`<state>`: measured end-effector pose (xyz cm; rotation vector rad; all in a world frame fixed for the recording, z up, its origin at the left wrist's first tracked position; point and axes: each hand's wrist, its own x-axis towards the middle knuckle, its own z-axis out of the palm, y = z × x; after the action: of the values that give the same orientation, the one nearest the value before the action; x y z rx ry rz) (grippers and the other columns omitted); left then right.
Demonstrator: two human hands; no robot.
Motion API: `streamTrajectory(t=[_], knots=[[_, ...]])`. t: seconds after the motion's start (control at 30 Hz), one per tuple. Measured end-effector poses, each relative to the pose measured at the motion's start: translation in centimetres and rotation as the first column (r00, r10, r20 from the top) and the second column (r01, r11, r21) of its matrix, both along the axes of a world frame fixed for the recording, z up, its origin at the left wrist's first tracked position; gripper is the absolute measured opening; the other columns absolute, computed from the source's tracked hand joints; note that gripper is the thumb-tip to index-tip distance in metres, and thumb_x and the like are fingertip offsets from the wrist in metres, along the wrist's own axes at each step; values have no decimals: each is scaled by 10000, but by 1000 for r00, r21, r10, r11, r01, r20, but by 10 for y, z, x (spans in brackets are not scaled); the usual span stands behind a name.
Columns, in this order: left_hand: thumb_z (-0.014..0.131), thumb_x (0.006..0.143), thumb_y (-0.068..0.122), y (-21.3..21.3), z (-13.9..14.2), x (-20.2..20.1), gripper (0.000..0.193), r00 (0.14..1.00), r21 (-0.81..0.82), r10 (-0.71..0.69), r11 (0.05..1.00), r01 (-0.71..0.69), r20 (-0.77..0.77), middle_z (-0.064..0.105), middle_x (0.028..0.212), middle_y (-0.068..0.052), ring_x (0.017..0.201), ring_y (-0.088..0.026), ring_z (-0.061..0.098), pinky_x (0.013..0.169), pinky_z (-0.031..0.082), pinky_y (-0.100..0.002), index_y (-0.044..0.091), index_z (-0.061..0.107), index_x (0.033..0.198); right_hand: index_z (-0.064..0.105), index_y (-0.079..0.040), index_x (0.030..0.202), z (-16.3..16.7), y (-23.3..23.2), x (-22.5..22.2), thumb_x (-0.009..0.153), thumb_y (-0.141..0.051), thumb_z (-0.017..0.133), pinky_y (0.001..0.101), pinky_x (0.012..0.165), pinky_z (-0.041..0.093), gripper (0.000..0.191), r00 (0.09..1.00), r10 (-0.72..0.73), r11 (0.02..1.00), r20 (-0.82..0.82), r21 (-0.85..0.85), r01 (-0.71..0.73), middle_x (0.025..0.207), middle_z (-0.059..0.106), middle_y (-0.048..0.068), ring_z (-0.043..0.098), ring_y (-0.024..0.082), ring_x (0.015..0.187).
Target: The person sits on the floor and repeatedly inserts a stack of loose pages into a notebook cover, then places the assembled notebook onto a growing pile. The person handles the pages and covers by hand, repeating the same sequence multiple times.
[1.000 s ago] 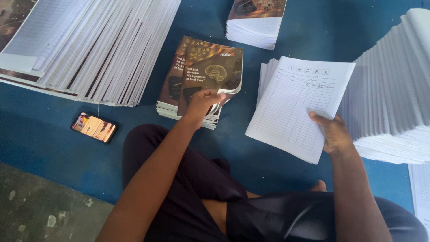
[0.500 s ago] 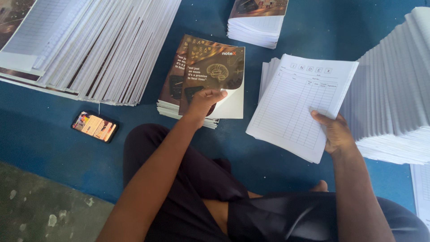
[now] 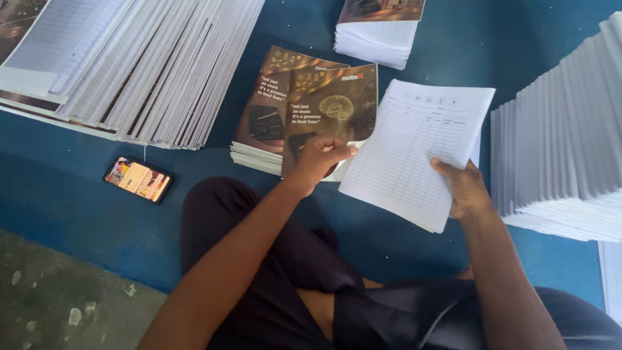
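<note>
A brown printed cover (image 3: 330, 113) is pinched in the left hand (image 3: 319, 160) above the cover stack (image 3: 259, 139); a bundle of ruled pages (image 3: 414, 152) is gripped by the right hand (image 3: 463, 188) over the blue floor (image 3: 214, 175).

Between the left hand (image 3: 317, 159) and right hand (image 3: 463, 188), the lifted brown cover (image 3: 330, 110) and the white ruled-page block (image 3: 418, 149) nearly meet, leaving little gap. Bare blue mat (image 3: 207, 168) lies open left of the cover stack (image 3: 265, 123), interrupted only by a phone (image 3: 138, 179). A fanned spread of page sets (image 3: 149, 65) blocks the far left; a tall leaning stack (image 3: 564, 142) walls the right, and a small stack (image 3: 376, 32) sits ahead
</note>
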<state>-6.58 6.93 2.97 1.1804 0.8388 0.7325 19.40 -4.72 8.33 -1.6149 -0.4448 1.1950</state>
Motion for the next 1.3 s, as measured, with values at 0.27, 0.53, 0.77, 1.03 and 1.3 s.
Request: streamTrajectory(t=[0.27, 0.53, 0.77, 1.03, 1.3], knots=[[754, 930, 281, -28, 6, 19, 275, 989, 447, -29, 890, 91, -144, 717, 901, -49, 731, -87, 643, 627, 518, -239, 18, 696, 982, 440, -44, 1465, -24, 17, -1, 869, -71, 627, 529, 1004, 546, 625, 991, 28, 998, -131, 67, -20, 1382, 579, 245, 607, 381, 1273], [662, 959, 305, -44, 36, 20, 281, 974, 455, -124, 868, 200, -191, 718, 1006, -96, 689, -134, 654, 564, 507, -297, 29, 659, 1011, 420, -12, 1457, -38, 19, -3, 887, -79, 631, 532, 978, 570, 611, 981, 64, 987, -183, 154, -36, 1319, 587, 250, 629, 404, 1230], [653, 1024, 324, -60, 39, 35, 260, 976, 699, -150, 681, 219, -159, 716, 993, -90, 859, -181, 682, 733, 524, -321, 67, 669, 1061, 455, -34, 1409, -57, 18, 4, 893, -81, 625, 479, 864, 634, 546, 981, 32, 991, -192, 132, -6, 1230, 629, 207, 707, 342, 1061], [719, 918, 355, -52, 50, 35, 229, 961, 686, -39, 692, 225, -275, 740, 952, -43, 896, -208, 708, 841, 529, -391, 141, 699, 997, 547, 2, 1370, -80, 15, 24, 953, -63, 672, 377, 790, 638, 439, 953, 88, 943, -291, 333, 15, 1154, 679, 156, 722, 256, 959], [626, 1000, 235, 24, 6, -3, 563, 947, 475, 301, 853, -216, -111, 640, 1316, -272, 1242, -285, 628, 1081, 359, -425, -37, 440, 1457, 572, -21, 1333, -71, 14, 24, 878, -6, 657, 364, 812, 642, 463, 966, 119, 944, -230, 327, -38, 1151, 708, 132, 732, 244, 986]])
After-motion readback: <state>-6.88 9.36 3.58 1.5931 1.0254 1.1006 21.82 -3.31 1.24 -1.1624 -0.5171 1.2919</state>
